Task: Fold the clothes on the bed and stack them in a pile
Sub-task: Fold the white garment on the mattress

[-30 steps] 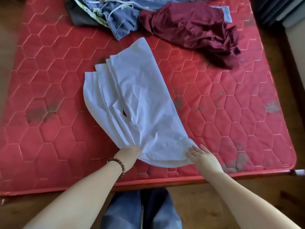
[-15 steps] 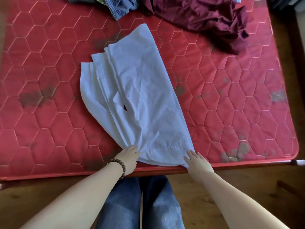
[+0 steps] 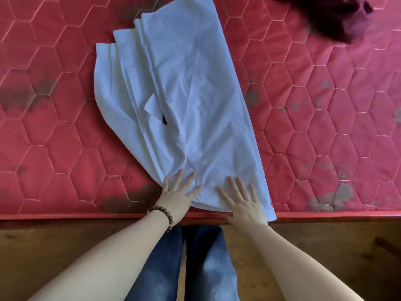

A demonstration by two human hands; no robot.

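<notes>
Both of your hands have changed since the earlier frames: before, they pinched the near hem of the white garment [image 3: 173, 94] at its corners, and now they lie flat on top of it, closer to each other. The garment itself has hardly shifted on the red mattress [image 3: 325, 137]; it looks nearer only because your head came lower.

Please watch the near edge. The hem of the garment reaches the mattress border, and its right corner already hangs a little over it. If you smooth toward yourself, I think the cloth can slide off the bed. The pleats on the left side are loose too, so a push away from you may bunch them instead of flattening them, and the fold will come out crooked.

Your left hand [image 3: 176, 195] rests with the palm down on the left part of the hem, fingers straight and spread, holding nothing; a bead bracelet [image 3: 163, 216] is on that wrist. Your right hand [image 3: 243, 203] lies the same way just beside it, fingers fanned out on the cloth, also gripping nothing. Both forearms reach forward over your jeans [image 3: 188, 261].

The dark red garment [image 3: 338, 16] waits unfolded at the far right, well apart.
</notes>
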